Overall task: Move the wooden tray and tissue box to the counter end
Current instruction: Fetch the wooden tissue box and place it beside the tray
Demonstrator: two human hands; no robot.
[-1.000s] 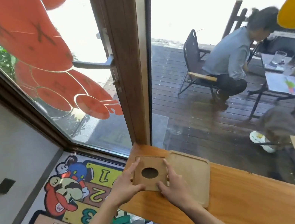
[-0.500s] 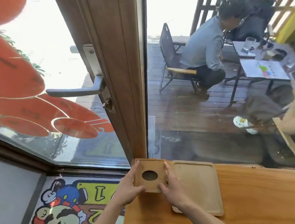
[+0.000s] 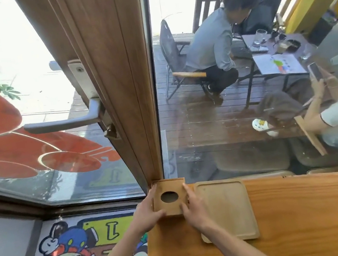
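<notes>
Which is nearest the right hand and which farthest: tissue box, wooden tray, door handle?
1. Tissue box: held at the counter's end, the right hand on its right side.
2. Wooden tray: flat on the counter just right of that hand.
3. Door handle: well up and to the left, on the door.

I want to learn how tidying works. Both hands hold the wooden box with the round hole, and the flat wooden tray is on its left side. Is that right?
Not quite. In the head view the flat wooden tray lies on the right side of the wooden box with the round hole, not the left. The rest holds: the left hand and the right hand each press a side of the box at the end of the orange wooden counter.
</notes>
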